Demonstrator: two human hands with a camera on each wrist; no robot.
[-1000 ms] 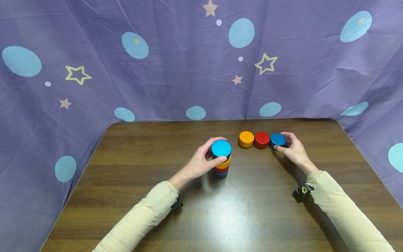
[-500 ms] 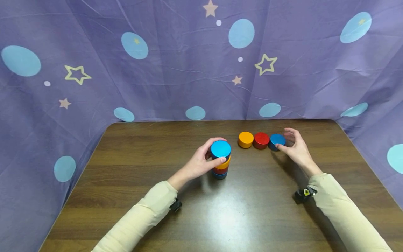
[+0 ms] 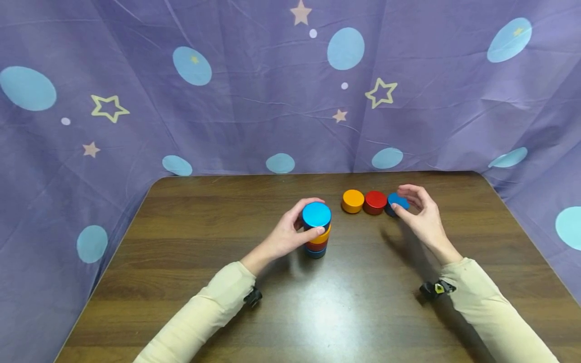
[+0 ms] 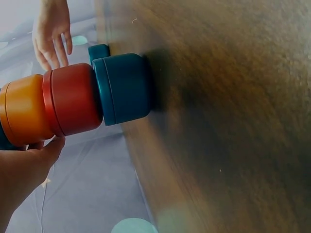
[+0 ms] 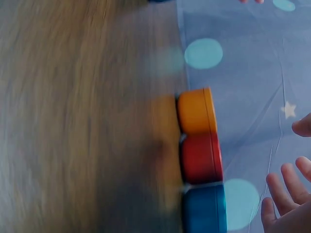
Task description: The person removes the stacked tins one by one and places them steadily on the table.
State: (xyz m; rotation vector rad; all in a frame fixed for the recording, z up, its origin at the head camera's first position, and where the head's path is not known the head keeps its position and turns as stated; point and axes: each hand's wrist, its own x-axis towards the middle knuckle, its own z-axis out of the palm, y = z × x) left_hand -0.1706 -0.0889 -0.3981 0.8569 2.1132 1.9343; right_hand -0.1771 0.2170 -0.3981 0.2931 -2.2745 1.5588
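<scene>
My left hand (image 3: 288, 232) grips the upper part of an upright stack of round lidded tins, its thumb lying against the side. From the top down the stack runs blue (image 3: 316, 215), orange (image 3: 323, 235), red (image 4: 73, 99) and blue (image 4: 125, 88). At the back right, an orange tin (image 3: 352, 201), a red tin (image 3: 374, 202) and a blue tin (image 3: 396, 204) stand side by side in a row. Over the blue end of that row hovers my right hand (image 3: 423, 218), fingers loosely bent and holding nothing. The right wrist view shows its fingers (image 5: 282, 194) apart from the tins.
Everything stands on a brown wood-grain table (image 3: 204, 217). A purple curtain (image 3: 245, 101) with stars and blue spots hangs behind the table's back edge. The row of tins sits near that edge, to the right of the stack.
My right hand has let go of the blue tin at the row's end, lifted off it, then shifted slightly left above it. The left hand and stack have stayed in place.
</scene>
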